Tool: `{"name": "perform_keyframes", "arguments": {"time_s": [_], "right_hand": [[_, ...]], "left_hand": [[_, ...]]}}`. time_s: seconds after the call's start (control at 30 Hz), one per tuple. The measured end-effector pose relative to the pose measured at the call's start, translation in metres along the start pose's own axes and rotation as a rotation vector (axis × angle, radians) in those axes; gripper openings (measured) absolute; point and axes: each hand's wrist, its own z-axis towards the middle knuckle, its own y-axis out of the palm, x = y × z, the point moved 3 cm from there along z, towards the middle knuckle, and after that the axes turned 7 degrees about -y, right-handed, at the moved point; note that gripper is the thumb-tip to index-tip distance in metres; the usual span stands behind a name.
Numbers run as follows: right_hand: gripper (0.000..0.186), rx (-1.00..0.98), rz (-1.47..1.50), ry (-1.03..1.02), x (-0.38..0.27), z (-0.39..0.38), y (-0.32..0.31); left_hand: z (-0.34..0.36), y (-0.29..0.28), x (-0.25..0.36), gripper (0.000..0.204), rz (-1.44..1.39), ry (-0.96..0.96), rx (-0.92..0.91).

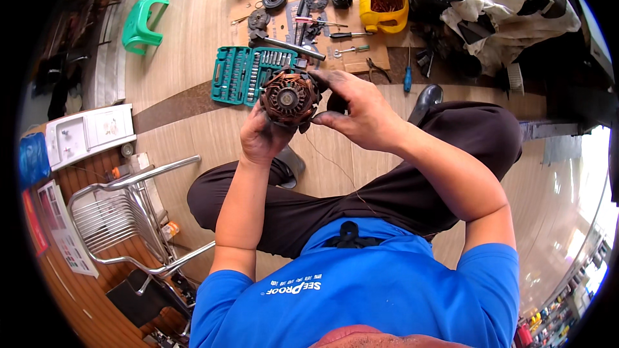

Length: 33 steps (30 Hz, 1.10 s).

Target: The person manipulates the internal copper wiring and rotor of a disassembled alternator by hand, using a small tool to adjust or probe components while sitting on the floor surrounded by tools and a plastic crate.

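Above my lap I hold a round motor armature (287, 98) with copper windings and a toothed centre, its end turned up toward me. My left hand (263, 134) is closed round its lower left side, with some fingers hidden beneath it. On the right edge, the thumb and forefinger of my right hand (361, 109) bend in and grip it. A dark shape shows inside the curve of those fingers; I cannot make out what it is. One thin loose wire (335, 164) hangs from near the armature down to my lap.
Beyond my hands lies an open green socket set (248, 74). Cardboard with dark motor parts, pliers (378, 69) and screwdrivers is farther off. A yellow cut-open jug (382, 3) holds copper wire. A green stool (143, 26), a metal chair (116, 219) and a blue screwdriver (407, 78) stand or lie around.
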Motion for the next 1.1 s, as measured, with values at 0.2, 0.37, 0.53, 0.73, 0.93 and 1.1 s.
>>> {"name": "perform_keyframes", "arguments": {"time_s": [0.2, 0.37, 0.53, 0.73, 0.93, 1.1], "right_hand": [[0.064, 0.003, 0.008, 0.019, 0.002, -0.002, -0.001], [0.063, 0.002, 0.038, 0.054, 0.002, -0.002, -0.001], [0.063, 0.001, 0.024, 0.073, 0.002, -0.004, 0.000], [0.063, -0.017, 0.084, 0.114, -0.001, -0.003, -0.001], [0.064, 0.001, 0.032, 0.038, 0.003, -0.006, 0.002], [0.067, -0.040, 0.070, 0.118, 0.000, -0.006, 0.002]], "left_hand": [[0.002, -0.003, -0.001, 0.080, 0.006, -0.008, -0.037], [0.001, -0.004, -0.004, 0.074, -0.034, -0.028, -0.017], [0.001, -0.003, -0.005, 0.074, -0.019, -0.023, -0.027], [0.003, 0.004, 0.000, 0.075, -0.025, 0.007, -0.035], [0.005, 0.011, 0.005, 0.076, 0.062, 0.015, -0.046], [0.004, 0.008, 0.008, 0.075, 0.123, 0.013, -0.055]]}}
